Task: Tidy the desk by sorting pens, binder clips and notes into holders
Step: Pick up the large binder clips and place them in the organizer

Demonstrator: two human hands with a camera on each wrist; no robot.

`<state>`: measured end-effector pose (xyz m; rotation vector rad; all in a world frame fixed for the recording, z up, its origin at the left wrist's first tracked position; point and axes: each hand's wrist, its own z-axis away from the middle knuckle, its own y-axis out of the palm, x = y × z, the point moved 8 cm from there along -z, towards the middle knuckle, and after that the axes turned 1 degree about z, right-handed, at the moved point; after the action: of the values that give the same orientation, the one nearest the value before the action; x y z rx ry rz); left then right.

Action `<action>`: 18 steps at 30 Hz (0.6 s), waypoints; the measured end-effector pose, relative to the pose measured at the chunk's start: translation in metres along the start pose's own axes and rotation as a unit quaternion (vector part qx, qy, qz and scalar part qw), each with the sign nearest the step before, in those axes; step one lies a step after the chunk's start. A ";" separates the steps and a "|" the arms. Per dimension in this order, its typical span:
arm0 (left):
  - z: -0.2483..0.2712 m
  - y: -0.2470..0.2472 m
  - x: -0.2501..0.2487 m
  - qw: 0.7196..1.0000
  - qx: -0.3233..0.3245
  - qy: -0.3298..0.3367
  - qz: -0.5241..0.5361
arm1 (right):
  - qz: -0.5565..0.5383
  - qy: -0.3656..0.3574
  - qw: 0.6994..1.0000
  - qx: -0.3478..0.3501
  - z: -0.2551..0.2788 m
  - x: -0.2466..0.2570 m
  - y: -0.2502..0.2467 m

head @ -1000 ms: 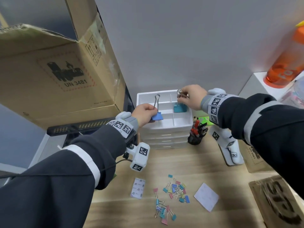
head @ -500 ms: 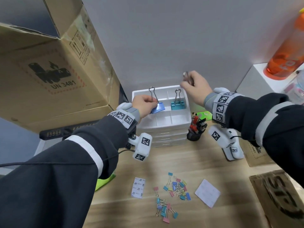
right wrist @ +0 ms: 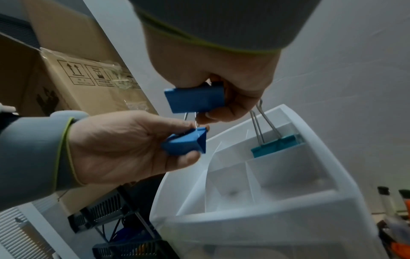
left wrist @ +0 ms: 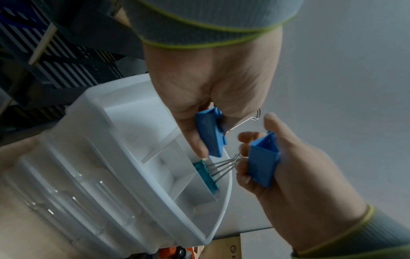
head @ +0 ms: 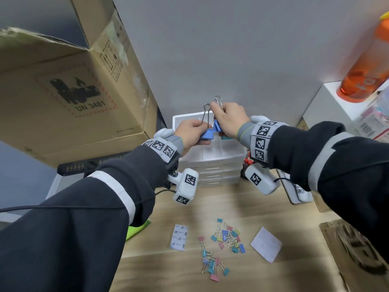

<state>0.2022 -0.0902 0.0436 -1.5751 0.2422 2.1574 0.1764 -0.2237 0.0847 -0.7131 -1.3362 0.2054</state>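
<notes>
Above the white drawer organizer (head: 212,153) my two hands meet. My left hand (head: 200,133) pinches a blue binder clip (head: 206,135) by its body, wire handles pointing up. My right hand (head: 219,121) grips a second blue binder clip (head: 216,127) right beside it. In the right wrist view that second clip (right wrist: 195,101) sits under my curled fingers (right wrist: 221,115), with the left hand's clip (right wrist: 186,142) just below. A teal binder clip (right wrist: 275,145) stands in a back compartment of the organizer's top tray (right wrist: 288,177), apart from both hands.
A heap of small coloured binder clips (head: 227,237) lies on the wooden desk near me, with a white note (head: 266,243) and a label sheet (head: 179,237) beside it. A big cardboard box (head: 73,81) looms left. An orange bottle (head: 366,66) stands right.
My right hand let go of the teal clip in the tray, rose, then came left and down to meet the left hand. The left hand lifted its blue clip slightly.
</notes>
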 end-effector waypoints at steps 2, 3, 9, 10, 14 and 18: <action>0.003 0.003 -0.003 1.000 0.019 -0.008 0.017 | 0.015 0.008 1.000 -0.008 0.001 0.001 0.005; 0.005 0.004 -0.005 0.999 0.028 -0.014 0.031 | 0.026 0.010 1.000 -0.013 0.001 0.001 0.007; 0.019 0.014 -0.014 0.994 0.083 -0.026 0.072 | -0.008 0.032 0.999 0.008 0.005 -0.001 0.016; 0.020 0.017 -0.016 0.994 0.097 -0.021 0.054 | -0.038 0.039 0.998 0.016 0.006 -0.002 0.018; 0.022 0.027 -0.018 0.993 0.115 -0.005 -0.004 | -0.112 0.084 0.989 0.043 0.009 -0.001 0.027; 0.019 0.022 -0.016 0.995 0.095 0.008 -0.027 | -0.136 0.088 0.981 0.104 0.009 0.008 0.029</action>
<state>0.1795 -0.1059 0.0627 -1.4745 0.3933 2.0183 0.1774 -0.1937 0.0746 -0.3585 -1.2063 0.0589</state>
